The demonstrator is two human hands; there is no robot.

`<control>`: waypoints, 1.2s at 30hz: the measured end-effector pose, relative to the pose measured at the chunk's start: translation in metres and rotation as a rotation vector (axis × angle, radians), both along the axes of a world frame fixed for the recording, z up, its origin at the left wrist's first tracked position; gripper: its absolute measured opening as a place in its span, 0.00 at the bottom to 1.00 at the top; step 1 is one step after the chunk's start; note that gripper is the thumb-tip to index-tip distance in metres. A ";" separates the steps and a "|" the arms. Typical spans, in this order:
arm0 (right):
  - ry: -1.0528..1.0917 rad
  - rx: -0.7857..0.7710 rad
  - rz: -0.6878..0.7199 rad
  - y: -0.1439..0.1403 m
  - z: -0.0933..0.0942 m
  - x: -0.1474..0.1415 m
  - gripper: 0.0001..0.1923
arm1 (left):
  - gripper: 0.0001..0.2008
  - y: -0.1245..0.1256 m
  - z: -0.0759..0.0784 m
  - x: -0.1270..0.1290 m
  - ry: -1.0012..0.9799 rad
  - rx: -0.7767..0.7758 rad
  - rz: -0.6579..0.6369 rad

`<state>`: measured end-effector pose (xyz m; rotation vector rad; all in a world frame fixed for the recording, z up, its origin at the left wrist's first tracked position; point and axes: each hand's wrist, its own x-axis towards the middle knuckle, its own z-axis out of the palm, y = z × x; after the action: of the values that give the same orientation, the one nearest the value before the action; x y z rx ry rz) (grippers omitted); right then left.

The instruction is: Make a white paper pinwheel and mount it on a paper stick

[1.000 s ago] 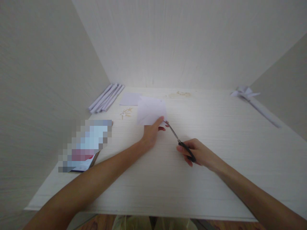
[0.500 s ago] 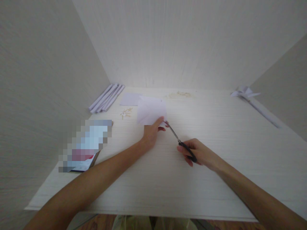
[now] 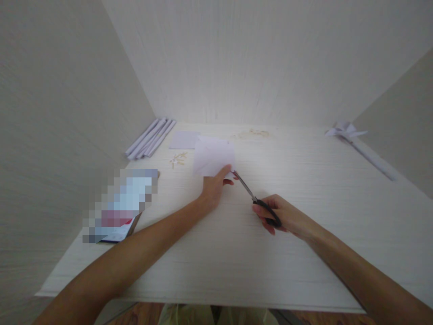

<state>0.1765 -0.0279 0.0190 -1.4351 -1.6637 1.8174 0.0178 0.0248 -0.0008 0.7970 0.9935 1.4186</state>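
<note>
Left hand reaches toward twelve o'clock, thumb and fingers pinched; right hand, at its four o'clock, is curled closed.

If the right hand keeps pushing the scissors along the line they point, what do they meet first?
The right hand aims the scissors up-left; their tips reach the sheet of paper held by the left hand, probably at its lower right corner.

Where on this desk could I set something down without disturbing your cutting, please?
The widest bare stretch of desk lies between the right hand with the scissors and the paper roll by the right wall. The front edge is bare too. The back-left corner, around the rolled tubes, is crowded.
</note>
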 end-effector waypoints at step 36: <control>-0.093 0.057 -0.026 -0.001 0.003 -0.007 0.25 | 0.06 -0.003 -0.001 0.004 0.045 -0.023 0.066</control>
<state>0.1698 -0.0287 0.0224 -1.5313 -1.7185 1.6999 0.0220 0.0221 -0.0014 0.7885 1.0770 1.4484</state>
